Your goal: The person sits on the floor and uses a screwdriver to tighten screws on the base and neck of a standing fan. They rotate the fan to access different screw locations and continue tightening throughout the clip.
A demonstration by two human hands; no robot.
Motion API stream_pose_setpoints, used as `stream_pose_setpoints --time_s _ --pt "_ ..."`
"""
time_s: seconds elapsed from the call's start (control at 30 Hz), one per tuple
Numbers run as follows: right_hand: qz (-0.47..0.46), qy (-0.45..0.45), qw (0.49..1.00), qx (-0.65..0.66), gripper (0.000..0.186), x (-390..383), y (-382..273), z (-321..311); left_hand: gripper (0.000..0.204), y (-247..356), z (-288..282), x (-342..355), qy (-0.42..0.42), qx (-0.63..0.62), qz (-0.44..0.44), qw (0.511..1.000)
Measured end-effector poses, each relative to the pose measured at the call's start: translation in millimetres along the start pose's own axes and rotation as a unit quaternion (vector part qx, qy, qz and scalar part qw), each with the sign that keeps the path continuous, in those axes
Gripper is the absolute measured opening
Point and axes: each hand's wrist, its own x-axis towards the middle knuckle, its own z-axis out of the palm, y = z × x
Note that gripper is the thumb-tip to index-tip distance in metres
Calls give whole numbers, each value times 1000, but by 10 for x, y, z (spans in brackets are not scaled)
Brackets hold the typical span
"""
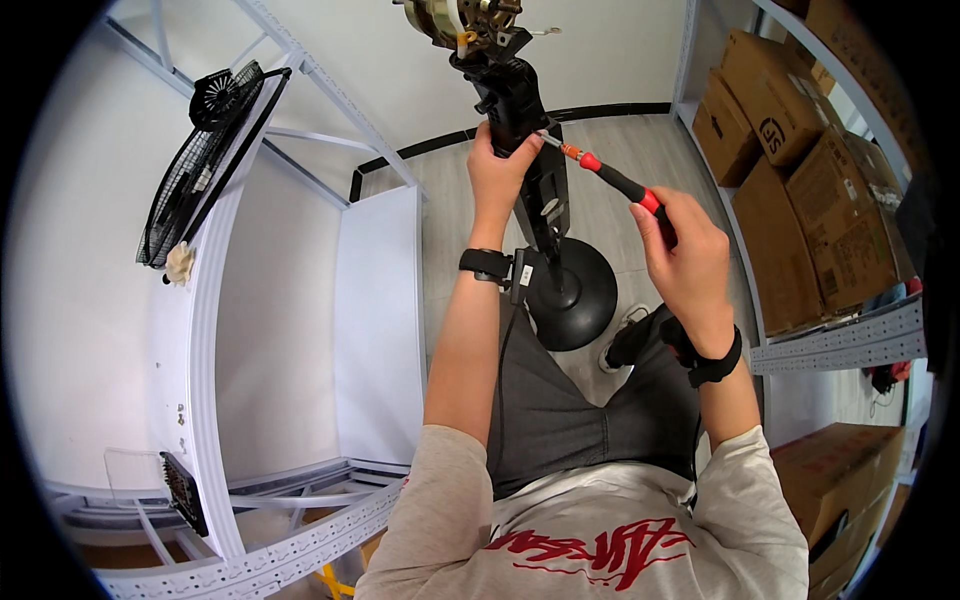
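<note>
A black stand fan stands in front of me, its bare motor exposed at the top edge. Around the black fan neck my left hand is closed, the thumb pressed on its right side. My right hand grips the end of a red and black screwdriver. The screwdriver points up and left, with its tip at the neck beside my left thumb. Whether the tip sits in a screw is too small to tell. Below, the fan's round black base rests on the floor between my legs.
On the left, a white shelf holds a black wire fan grille, a cream flower-shaped piece and a dark ridged part. Cardboard boxes are stacked on metal shelving to the right. A wall is beyond the fan.
</note>
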Motion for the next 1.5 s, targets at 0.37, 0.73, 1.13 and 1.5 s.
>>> stream_pose_setpoints --time_s 0.37,0.73,1.13,1.5 --pt "-46 -5 999 -22 16 16 -33 196 42 84 23 -29 16 2 -10 1000" --pt "-102 17 991 -86 19 19 -105 255 40 63 31 -26 25 13 -18 999" --pt "-119 20 991 -60 21 -58 18 308 42 55 29 -34 28 17 -13 999" --pt "-78 -2 994 -79 18 -15 -143 231 41 88 26 -37 26 15 0 1000"
